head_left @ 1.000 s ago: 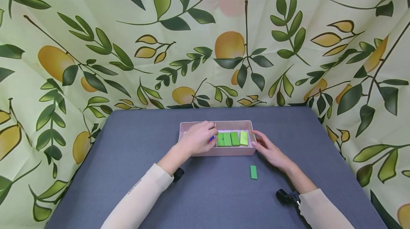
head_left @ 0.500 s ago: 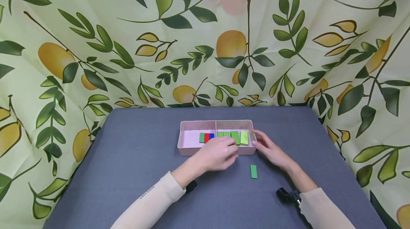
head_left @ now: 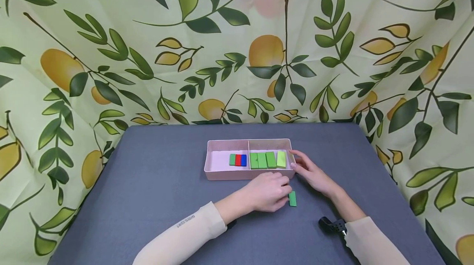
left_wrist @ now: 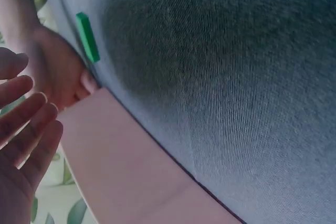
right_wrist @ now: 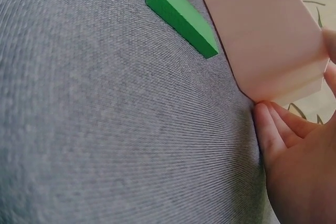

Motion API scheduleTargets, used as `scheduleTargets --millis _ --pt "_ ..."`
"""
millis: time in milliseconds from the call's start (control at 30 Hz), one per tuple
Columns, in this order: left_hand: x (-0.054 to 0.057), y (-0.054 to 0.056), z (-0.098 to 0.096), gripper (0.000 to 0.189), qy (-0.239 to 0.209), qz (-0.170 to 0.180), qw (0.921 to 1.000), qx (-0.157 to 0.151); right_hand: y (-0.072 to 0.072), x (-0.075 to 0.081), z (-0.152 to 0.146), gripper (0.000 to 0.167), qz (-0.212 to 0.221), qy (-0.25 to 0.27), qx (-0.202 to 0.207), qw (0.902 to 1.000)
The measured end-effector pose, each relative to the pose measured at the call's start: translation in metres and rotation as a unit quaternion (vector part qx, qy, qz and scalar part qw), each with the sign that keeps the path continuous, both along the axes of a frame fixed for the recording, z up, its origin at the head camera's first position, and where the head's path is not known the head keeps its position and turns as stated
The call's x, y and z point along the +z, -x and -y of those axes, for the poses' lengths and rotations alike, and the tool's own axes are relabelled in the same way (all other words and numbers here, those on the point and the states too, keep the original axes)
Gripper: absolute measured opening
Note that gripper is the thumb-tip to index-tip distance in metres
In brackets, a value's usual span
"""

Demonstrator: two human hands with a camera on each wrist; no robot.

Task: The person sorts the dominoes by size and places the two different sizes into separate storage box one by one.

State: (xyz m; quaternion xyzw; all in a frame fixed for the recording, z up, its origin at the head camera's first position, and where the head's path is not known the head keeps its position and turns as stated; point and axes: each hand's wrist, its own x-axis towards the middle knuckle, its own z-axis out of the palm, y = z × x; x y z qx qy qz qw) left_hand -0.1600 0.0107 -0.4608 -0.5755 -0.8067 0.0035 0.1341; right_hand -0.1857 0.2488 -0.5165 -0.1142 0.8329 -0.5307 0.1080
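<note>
My left hand [head_left: 270, 193] hovers in front of the pink box [head_left: 226, 175], just left of a green block [head_left: 293, 199] lying on the table. In the left wrist view its fingers [left_wrist: 39, 124] are loosely bent and hold nothing. My right hand [head_left: 314, 176] grips the box's right end, with fingertips at the rim and low at the corner in the right wrist view. A divider splits the box. Its left compartment has a small green block [head_left: 232, 159], a red block [head_left: 238, 160] and a blue block [head_left: 243, 160]; several green blocks [head_left: 262, 160] lie in the right one.
A blue-grey cloth [head_left: 155, 182] covers the table. Behind it hangs a leaf-and-fruit patterned curtain [head_left: 222, 5]. A dark wrist camera [head_left: 331, 225] sits below the right wrist.
My left hand has moved out of the box's left part, passing right and toward the front, to beside the loose green block. The right hand has stayed at the box's end.
</note>
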Motion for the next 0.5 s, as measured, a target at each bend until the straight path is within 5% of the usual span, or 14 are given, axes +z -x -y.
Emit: scheduleTargets --millis 500 --pt "-0.019 -0.007 -0.024 0.033 0.134 0.061 0.9892 -0.003 -0.001 0.002 0.001 0.057 0.009 0.002 -0.007 0.9999"
